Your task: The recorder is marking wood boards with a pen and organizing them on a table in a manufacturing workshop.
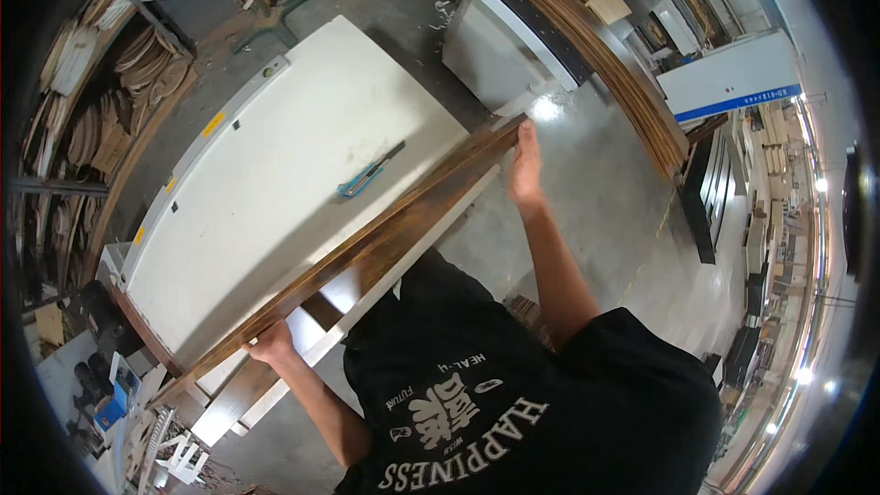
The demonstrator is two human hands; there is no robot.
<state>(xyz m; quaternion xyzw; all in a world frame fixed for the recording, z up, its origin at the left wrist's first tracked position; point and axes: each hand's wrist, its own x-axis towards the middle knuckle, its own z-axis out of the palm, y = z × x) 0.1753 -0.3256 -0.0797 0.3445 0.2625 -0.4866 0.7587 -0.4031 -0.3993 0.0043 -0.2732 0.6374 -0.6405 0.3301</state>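
A long, dark brown wooden board [367,236] slants from the lower left to the upper right along the near edge of the white-topped table [266,183]. My left hand [272,344] grips its lower-left part, and my right hand [525,160] is closed round its upper-right end. Below the board, close to my body, lie another brown panel [247,394] and a pale strip [440,220]. A teal utility knife [369,171] rests on the tabletop, apart from both hands. Parts of my fingers are hidden by the board.
Shelves with curved wood offcuts [147,73] stand at the left. A stack of long brown boards [596,55] is at the upper right, beside a curved white-and-black piece [527,18]. Blue boxes [115,403] and scraps [183,458] sit at the lower left.
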